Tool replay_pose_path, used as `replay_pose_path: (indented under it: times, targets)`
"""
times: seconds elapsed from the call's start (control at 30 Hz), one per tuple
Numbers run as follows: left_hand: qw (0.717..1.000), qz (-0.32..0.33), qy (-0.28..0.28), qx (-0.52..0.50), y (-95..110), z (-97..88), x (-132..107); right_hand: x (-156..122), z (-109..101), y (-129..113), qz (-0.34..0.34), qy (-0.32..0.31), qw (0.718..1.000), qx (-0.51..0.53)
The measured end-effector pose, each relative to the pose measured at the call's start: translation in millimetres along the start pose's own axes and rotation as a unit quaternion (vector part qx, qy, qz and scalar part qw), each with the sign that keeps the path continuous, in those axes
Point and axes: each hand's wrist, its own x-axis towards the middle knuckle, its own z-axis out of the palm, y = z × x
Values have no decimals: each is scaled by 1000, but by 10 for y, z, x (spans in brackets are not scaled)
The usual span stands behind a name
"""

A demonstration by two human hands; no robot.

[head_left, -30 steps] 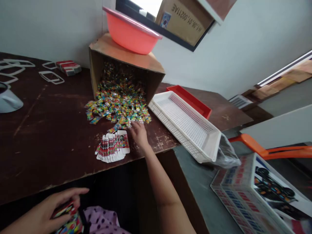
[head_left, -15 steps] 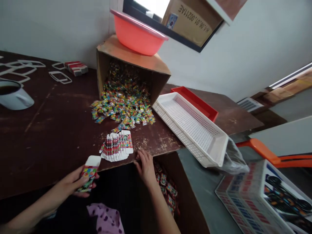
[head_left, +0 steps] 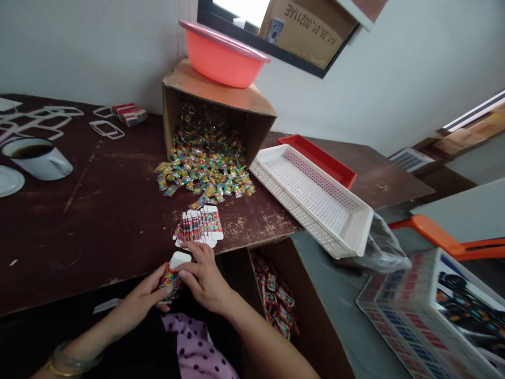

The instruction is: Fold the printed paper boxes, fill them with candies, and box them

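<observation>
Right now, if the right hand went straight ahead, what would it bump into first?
Most likely the small printed carton held in the left hand; the right hand points at its white flap, though depth leaves exact contact unclear.

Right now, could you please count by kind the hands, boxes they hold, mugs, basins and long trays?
Left hand and right hand: 2
Held box: 1
Mug: 1
Basin: 1
White tray and red tray: 2
Total: 7

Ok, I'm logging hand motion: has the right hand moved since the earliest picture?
Yes: the right hand moved leftward and away from the candy pile, to the carton in the left hand.
</observation>
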Motion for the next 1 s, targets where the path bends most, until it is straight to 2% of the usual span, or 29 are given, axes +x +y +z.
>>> replay_pose_path:
  times: [0.07, 0.1, 0.13, 0.2, 0.23, 0.27, 0.3, 0.4, 0.53, 0.57, 0.67, 0.73, 0.83, 0.93, 1.0]
  targets:
    - [999, -15, -5, -33, 13, 10, -28, -71, 108, 45, 62, 84, 991, 87]
    - [999, -23, -11, -46, 16, 17, -32, -100, 168, 72, 113, 113, 973, 166]
    - [998, -28, -17, -52, 19, 22, -32, -121, 225, 99, 166, 115, 944, 260]
    - [999, -28, -15, -40, 29, 27, -27, -134, 312, 134, 242, 55, 867, 432]
    - [999, -21, -7, -28, 38, 27, -24, -127, 334, 137, 259, 23, 833, 489]
    - [1000, -14, 3, -17, 49, 25, -25, -114, 340, 129, 264, 4, 811, 522]
    - [1000, -8, 13, -9, 62, 23, -28, -98, 332, 111, 261, -4, 804, 534]
    - [999, 4, 31, -15, 102, 21, -50, -50, 266, 43, 250, -20, 817, 520]
    - [1000, 14, 24, -13, 115, 20, -66, -14, 218, 31, 245, -47, 833, 494]
    - [999, 26, 21, 9, 111, 17, -61, -9, 218, 39, 234, -46, 853, 465]
    - [992, 73, 5, 106, 91, 3, -19, 4, 215, 40, 157, -33, 939, 304]
    - [988, 78, 5, 134, 77, -6, 22, 8, 207, 17, 86, -50, 975, 201]
    - [994, 36, 27, 100, 59, -26, 61, 6, 206, -11, 32, -70, 984, 160]
    - [999, -3, 27, 32, 37, -75, 38, 8, 210, 14, 71, -32, 979, 190]
    - [1000, -7, -10, -2, 26, -126, 0, 12, 195, 46, 97, -14, 972, 213]
